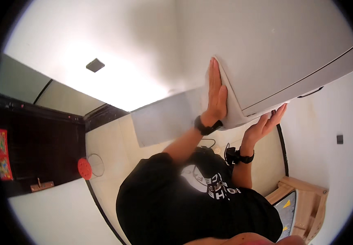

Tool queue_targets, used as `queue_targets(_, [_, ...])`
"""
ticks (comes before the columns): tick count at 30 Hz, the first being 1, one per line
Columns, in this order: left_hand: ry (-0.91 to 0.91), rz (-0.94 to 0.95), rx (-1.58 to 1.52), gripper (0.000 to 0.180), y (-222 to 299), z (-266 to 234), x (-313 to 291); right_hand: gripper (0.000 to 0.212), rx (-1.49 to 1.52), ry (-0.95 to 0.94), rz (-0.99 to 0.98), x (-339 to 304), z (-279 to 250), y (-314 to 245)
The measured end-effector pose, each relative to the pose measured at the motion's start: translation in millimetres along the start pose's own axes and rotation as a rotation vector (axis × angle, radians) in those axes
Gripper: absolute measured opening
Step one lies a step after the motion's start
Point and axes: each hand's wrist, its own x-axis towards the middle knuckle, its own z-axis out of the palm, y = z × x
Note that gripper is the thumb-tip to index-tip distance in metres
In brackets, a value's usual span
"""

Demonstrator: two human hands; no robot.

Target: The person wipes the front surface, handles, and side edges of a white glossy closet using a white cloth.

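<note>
Upper right stands a large light-grey cabinet-like box, with a dark seam across it and a dark handle. My left hand lies flat along its near-left edge, fingers together and stretched out. Pale material that looks like cloth runs along this edge and around the corner beneath the palm. To the right, my right hand rests with fingers extended against the lower edge, below the seam. A small dark piece shows by its fingers; its kind is unclear. Both wrists wear black bands.
A dark door stands at the left. On the tiled floor are a red round object with a wire-like ring and a grey mat-like panel. Wooden furniture is at the lower right. A wall switch sits upper left.
</note>
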Motion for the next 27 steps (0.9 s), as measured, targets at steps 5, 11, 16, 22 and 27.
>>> queue_targets(5, [-0.024, 0.001, -0.008, 0.058, -36, -2, 3, 0.046, 0.271, 0.075, 0.172, -22, 10, -11])
queue_targets(11, [-0.018, -0.008, -0.053, 0.059, -43, 1, 9, 0.045, 0.305, 0.115, 0.26, -36, 16, -24])
queue_targets(16, [0.013, 0.043, -0.282, 0.055, -43, 6, 8, 0.049, 0.198, -0.049, 0.345, -51, 17, -24])
queue_targets(22, [0.13, 0.104, -0.005, 0.036, -22, 18, 3, 0.056, 0.348, 0.076, 0.422, -53, 22, 5])
queue_targets(27, [0.089, 0.059, 0.053, 0.038, -7, 27, -14, 0.062, 0.481, 0.178, 0.388, -12, 5, -33])
